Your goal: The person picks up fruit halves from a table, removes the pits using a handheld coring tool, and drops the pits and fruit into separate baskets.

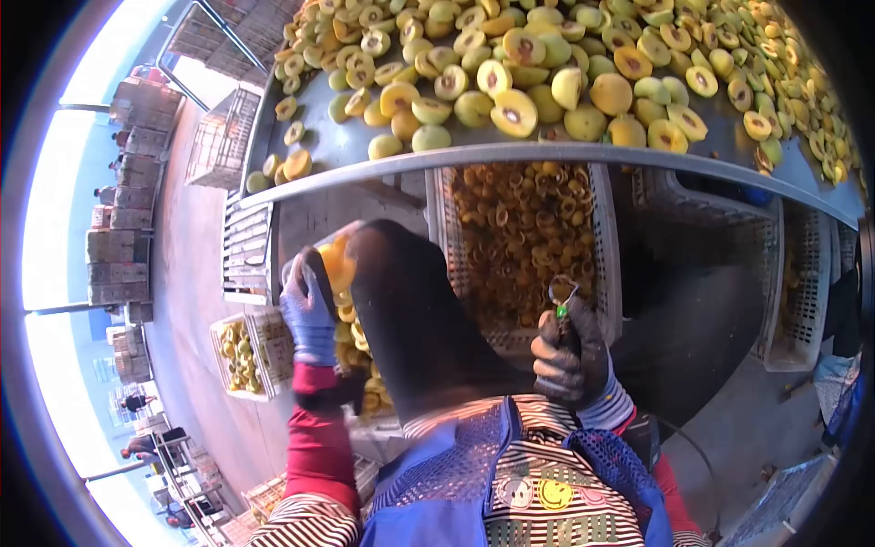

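Gripping a ring-ended tool (562, 296) with a green part, the gloved right hand (570, 354) is closed beside a crate (606, 246) of brown-orange fruit scraps. The gloved left hand (312, 299) clasps a yellow-orange fruit (338, 264), slightly blurred, near the dark-clothed knee (383, 264). Beyond both hands, halved fruits (515, 113) with brown centres lie on the metal bench (342, 141).
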### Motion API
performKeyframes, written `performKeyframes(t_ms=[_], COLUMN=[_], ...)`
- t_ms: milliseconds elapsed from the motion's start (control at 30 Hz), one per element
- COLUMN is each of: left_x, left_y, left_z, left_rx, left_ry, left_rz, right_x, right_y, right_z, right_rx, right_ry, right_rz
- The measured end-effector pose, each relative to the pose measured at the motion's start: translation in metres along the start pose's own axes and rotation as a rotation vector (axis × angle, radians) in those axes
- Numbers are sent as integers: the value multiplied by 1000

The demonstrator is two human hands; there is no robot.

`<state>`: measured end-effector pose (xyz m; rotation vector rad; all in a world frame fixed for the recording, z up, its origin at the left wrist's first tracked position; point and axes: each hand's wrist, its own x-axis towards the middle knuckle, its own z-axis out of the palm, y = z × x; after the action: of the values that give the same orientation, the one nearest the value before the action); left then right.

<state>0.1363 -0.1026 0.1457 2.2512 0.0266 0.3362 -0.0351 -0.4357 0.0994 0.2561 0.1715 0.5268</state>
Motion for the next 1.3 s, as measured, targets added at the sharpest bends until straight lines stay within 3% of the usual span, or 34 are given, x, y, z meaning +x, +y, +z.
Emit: performKeyframes(t_ms=[33,100,133,167,233,267,300,333,367,400,433,500,567,633,700,767,833,900,933,967,1033,1067,1100,1167,1300], left_x=[13,21,28,36,58,74,91,106,123,135,141,154,153,133,91,39,-4,-36,-48,-51,-55,-57,-63,-67,-74], left_y=[19,16,37,61,100,117,108,114,120,141,141,139,110,93,113,125,138,145,153,155,157,155,150,159,167], left_z=[-20,-22,-4,16,64,91,121,144,162,179,184,185,173,161,131,131,138,142,142,143,146,150,155,156,154], left_rx=[645,956,613,536,434,539,739,913,992,988,989,1099,1031,-164,-426,-741,-821,-919,-862,-863,-727,-601,-537,-778,-533], left_ry=[-183,-183,-114,-79,-195,-329,-293,-390,-519,-706,-715,-876,-861,-766,-805,-862,-881,-842,-740,-740,-653,-631,-557,-579,-560], left_rz=[-47,147,77,149,177,41,300,328,279,54,56,282,363,101,-117,-229,-233,-432,-147,-146,-364,-58,77,-320,13], right_x=[2,8,13,16,18,19,20,21,21,23,26,30,30,30,29,35,38,45,44,43,46,44,43,42,40], right_y=[-1,-2,-3,-4,-4,-4,-6,-9,-11,-13,-16,-19,-21,-24,-23,-20,-22,-13,-14,-12,-6,-4,-2,-2,-16], right_z=[4,11,9,7,3,8,9,10,10,11,13,15,17,27,42,62,70,65,77,69,49,49,52,52,48], right_rx=[-8,-111,-125,-125,-178,-255,-252,-321,-388,-382,-367,-338,-405,-395,-388,-948,-769,-1801,-1429,-1431,-1964,-1962,-1788,-1614,-1471], right_ry=[-14,221,246,246,315,417,424,488,553,559,619,677,713,697,700,578,529,468,562,563,511,512,579,638,708], right_rz=[-3,-16,-11,-9,-5,-12,-11,-13,-11,-10,-47,-90,-138,-164,-184,-372,-262,-781,-437,-437,-908,-908,-843,-778,-867])
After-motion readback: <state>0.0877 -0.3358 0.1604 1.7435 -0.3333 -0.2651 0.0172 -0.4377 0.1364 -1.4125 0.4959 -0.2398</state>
